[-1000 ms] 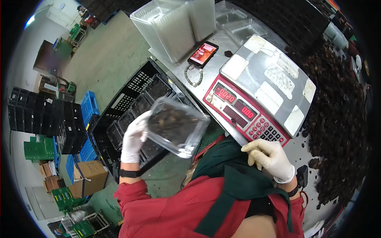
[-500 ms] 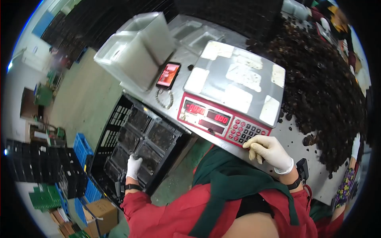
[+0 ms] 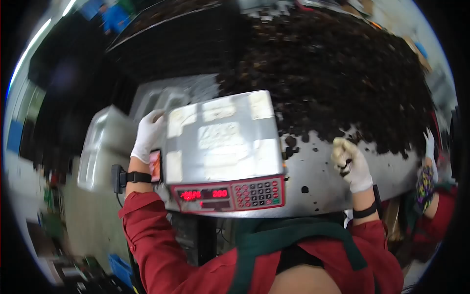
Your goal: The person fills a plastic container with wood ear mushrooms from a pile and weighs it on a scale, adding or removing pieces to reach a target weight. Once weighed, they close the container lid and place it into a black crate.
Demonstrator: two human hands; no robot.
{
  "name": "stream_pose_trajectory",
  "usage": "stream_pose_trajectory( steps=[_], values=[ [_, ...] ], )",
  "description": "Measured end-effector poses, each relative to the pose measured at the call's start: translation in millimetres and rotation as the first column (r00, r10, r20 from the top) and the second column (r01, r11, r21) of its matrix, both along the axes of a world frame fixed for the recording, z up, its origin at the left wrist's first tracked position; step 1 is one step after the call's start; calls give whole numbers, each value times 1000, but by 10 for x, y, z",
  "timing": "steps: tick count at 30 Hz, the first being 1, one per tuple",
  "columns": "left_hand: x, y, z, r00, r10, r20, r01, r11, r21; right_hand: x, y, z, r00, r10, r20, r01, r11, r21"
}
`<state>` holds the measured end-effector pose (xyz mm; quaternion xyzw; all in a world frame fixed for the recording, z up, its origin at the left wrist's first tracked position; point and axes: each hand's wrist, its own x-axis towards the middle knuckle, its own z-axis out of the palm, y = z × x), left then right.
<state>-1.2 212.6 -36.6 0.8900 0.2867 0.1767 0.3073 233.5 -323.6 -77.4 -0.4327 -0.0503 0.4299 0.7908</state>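
Observation:
My left hand (image 3: 148, 135), in a white glove, is beside the left edge of the digital scale (image 3: 230, 193), above a phone (image 3: 155, 166). Its fingers are curled together; whatever is between them is hidden. The scale's silver plate, patched with white labels, bears nothing, and its red digits are lit. Right of the scale, my gloved right hand (image 3: 353, 164) hovers over the metal table (image 3: 313, 183), its fingers closed round a small dark piece (image 3: 346, 167) that looks like wood ear mushroom. Beyond it lies a big heap of similar dark pieces (image 3: 333, 83).
Stacked clear plastic trays (image 3: 105, 147) stand left of the scale, with more trays (image 3: 164, 100) behind it. Dark stacked crates (image 3: 181, 46) rise at the back. At the far right, another person's gloved hand (image 3: 429, 142) is at the heap's edge.
My left hand has come up from the black crate of filled trays to the scale's left side. My right hand has moved from the scale's keypad toward the heap. The view has turned right.

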Motion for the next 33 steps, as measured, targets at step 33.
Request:
stream_pose_trajectory(
  steps=[33],
  values=[
    [317, 1074, -492, 995, -3, -98, 19, 986, 164, 235, -768, -372, 916, -327, 232, 380, 893, -241]
  ],
)
